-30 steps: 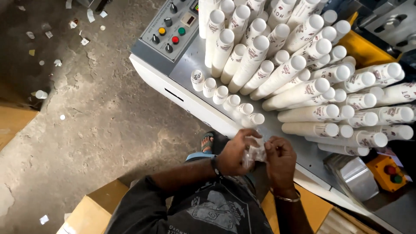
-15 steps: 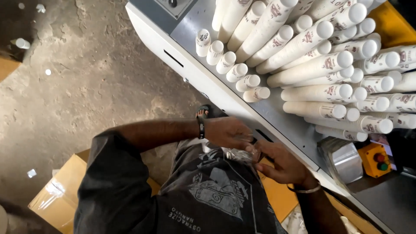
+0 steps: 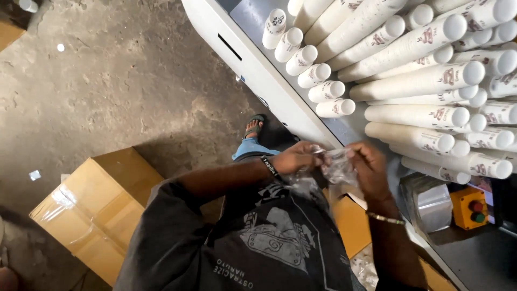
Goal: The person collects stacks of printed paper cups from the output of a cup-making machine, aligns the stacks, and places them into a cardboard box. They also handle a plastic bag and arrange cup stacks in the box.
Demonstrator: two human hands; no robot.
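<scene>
Hands working a clear plastic bag beside stacked paper cups

Cardboard box (image 3: 99, 207) sits on the concrete floor (image 3: 118, 81) at the far left, taped shut and close to the person's side, within easy reach. Moving right, the left hand (image 3: 293, 158) is closed in a pinch on one edge of a thin clear plastic bag (image 3: 336, 164), held just in front of the chest and against the edge of the white machine table (image 3: 245, 51). The right hand (image 3: 369, 167) pinches the opposite edge, fingers curled, so the film is pulled between the two hands, seemingly to part its mouth. Beyond the hands, long stacks of white paper cups (image 3: 414, 81) lie on their sides across the table, rims toward the person, rows packed touching. At the far right a small yellow button box (image 3: 469, 207) stands near a roll of clear film (image 3: 431, 202).
</scene>
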